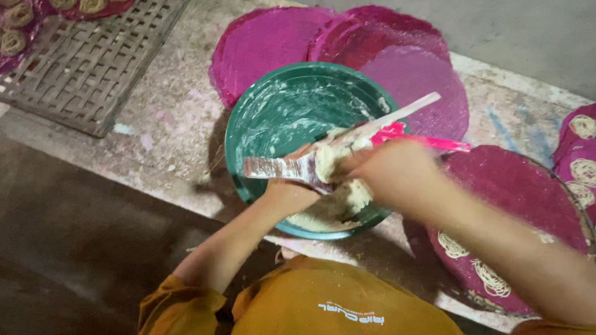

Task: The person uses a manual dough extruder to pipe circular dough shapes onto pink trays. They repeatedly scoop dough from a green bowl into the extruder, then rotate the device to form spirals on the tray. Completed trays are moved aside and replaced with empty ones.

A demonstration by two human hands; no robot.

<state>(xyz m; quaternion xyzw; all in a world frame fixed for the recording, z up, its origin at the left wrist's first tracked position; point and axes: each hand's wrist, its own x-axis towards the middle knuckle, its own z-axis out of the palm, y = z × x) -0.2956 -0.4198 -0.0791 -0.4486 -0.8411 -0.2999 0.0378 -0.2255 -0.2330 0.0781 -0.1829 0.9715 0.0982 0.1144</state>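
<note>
I am loading dough from the green bowl on the surface into the metal press. My left hand grips the press; my right hand is closed on a pink-handled spatula. Next, I judge, the dough must be packed in firmly.

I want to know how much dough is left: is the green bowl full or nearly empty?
Nearly empty. The green bowl shows mostly smeared bare inside, with a pale dough lump only at its near edge.
</note>
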